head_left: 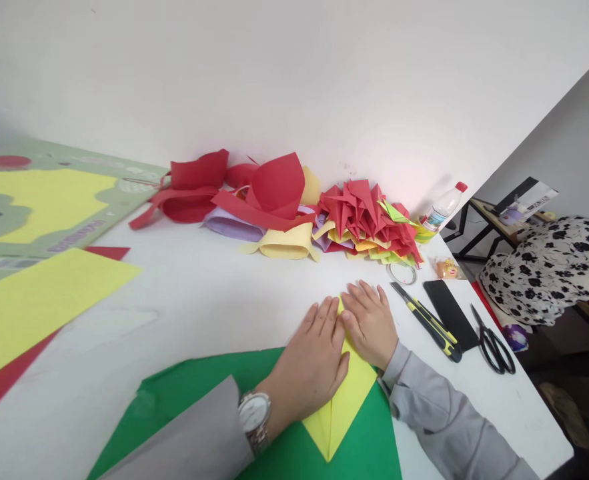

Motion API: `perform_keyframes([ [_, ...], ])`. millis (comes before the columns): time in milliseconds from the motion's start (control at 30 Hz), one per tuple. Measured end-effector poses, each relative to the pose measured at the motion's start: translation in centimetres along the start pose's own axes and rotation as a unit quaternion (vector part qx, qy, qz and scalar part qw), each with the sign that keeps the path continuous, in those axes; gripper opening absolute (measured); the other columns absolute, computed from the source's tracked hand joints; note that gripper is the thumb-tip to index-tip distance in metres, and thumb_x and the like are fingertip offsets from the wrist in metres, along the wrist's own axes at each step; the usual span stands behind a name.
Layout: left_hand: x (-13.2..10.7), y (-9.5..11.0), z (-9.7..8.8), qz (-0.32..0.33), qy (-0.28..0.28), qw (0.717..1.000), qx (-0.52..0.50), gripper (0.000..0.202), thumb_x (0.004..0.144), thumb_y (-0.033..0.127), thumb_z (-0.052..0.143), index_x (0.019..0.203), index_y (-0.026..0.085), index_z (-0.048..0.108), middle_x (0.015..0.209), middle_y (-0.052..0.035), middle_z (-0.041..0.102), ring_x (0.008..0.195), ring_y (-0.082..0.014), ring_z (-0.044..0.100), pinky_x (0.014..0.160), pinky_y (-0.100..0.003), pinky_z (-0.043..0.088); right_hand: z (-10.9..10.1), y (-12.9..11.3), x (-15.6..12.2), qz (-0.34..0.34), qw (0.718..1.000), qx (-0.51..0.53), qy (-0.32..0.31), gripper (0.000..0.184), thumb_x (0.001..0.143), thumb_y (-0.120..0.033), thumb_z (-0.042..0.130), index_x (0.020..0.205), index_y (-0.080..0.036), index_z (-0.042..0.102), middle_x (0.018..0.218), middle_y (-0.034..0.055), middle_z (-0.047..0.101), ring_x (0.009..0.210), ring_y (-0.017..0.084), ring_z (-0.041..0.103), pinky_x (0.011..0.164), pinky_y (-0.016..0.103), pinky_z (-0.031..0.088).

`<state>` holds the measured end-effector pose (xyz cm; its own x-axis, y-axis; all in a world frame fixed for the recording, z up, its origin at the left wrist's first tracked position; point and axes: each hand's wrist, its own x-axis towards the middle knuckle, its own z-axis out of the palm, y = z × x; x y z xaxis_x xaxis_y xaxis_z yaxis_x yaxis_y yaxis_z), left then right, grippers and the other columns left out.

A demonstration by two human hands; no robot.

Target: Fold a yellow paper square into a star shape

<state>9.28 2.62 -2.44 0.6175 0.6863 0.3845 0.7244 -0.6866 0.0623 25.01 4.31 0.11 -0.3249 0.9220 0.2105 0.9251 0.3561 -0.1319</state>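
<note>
folded sheet (357,383): matt paper | watch (255,412): shiny metal | bottle (445,204): plastic

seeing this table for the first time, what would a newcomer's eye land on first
Probably the bright yellow folded paper at front centre, lying over a green sheet, with the left hand and right hand both flat on its upper part. Next would come the spiky red folded pieces heaped at the back of the white table, near the wall.

Two hands (310,360) (373,325), one wristwatch (254,411), one bottle (443,208)
</note>
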Motion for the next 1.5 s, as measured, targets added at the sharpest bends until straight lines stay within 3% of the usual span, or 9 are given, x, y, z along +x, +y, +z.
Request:
perform_keyframes([
  [233,0.1,0.1,0.2,0.0,-0.009,1.0,0.011,0.061,0.092,0.04,0.039,0.132,-0.004,0.053,0.138,-0.0293,0.053,0.135,-0.0387,0.044,0.112,-0.05,0.031,-0.3,0.3,1.0,-0.002,0.999,-0.029,-0.037,0.041,0.103,-0.039,0.033,0.135,-0.03,0.056,0.149,0.0058,0.047,0.141,0.031,0.034,0.113,0.06,0.022],
  [400,0.1,0.1,0.2,-0.005,-0.016,1.0,0.016,0.06,0.094,0.04,0.036,0.13,-0.004,0.055,0.139,-0.0294,0.052,0.136,-0.0384,0.043,0.114,-0.05,0.028,-0.1,1.0,1.4,0.008,0.999,-0.03,-0.028,0.044,0.102,-0.04,0.034,0.141,-0.026,0.05,0.149,0.008,0.047,0.14,0.032,0.035,0.112,0.061,0.023],
  [633,0.1,0.2,0.1,-0.007,-0.02,1.0,0.014,0.06,0.093,0.04,0.037,0.133,-0.003,0.052,0.14,-0.0287,0.051,0.135,-0.0386,0.044,0.113,-0.051,0.031,-0.4,0.8,0.8,-0.034,0.999,-0.036,0.011,0.035,0.1,-0.042,0.043,0.123,-0.03,0.066,0.142,0.0048,0.055,0.137,0.028,0.038,0.115,0.054,0.017],
  [867,0.3,0.3,-0.4,-0.004,-0.027,0.999,0.017,0.06,0.093,0.039,0.036,0.13,-0.005,0.054,0.136,-0.0297,0.055,0.132,-0.0386,0.048,0.111,-0.05,0.035,0.1,0.8,1.2,-0.008,0.998,-0.063,-0.015,0.043,0.1,-0.042,0.043,0.139,-0.026,0.052,0.148,0.009,0.048,0.138,0.033,0.038,0.11,0.06,0.024],
  [1133,0.2,0.2,-0.4,0.0,-0.019,1.0,0.006,0.056,0.093,0.037,0.037,0.128,-0.003,0.056,0.134,-0.0283,0.057,0.131,-0.0379,0.049,0.111,-0.05,0.034,0.0,0.9,0.7,-0.032,0.998,-0.011,0.044,0.035,0.097,-0.046,0.049,0.119,-0.026,0.068,0.138,0.0073,0.058,0.134,0.027,0.042,0.116,0.051,0.019],
  [1333,0.2,0.2,-0.5,-0.002,-0.025,1.0,0.015,0.057,0.093,0.037,0.037,0.128,-0.003,0.056,0.133,-0.0276,0.058,0.13,-0.0373,0.049,0.111,-0.049,0.034,0.2,0.8,1.0,-0.013,0.999,-0.04,0.005,0.04,0.099,-0.046,0.045,0.132,-0.027,0.058,0.145,0.0081,0.051,0.137,0.031,0.038,0.113,0.058,0.019],
  [1500,0.2,0.1,-0.4,0.003,-0.022,1.0,0.015,0.056,0.093,0.038,0.038,0.127,-0.002,0.057,0.132,-0.0273,0.059,0.13,-0.0377,0.05,0.111,-0.05,0.033,0.1,0.9,0.8,-0.026,0.999,-0.023,0.039,0.039,0.098,-0.048,0.048,0.124,-0.025,0.064,0.142,0.0085,0.054,0.135,0.028,0.04,0.115,0.053,0.019],
])
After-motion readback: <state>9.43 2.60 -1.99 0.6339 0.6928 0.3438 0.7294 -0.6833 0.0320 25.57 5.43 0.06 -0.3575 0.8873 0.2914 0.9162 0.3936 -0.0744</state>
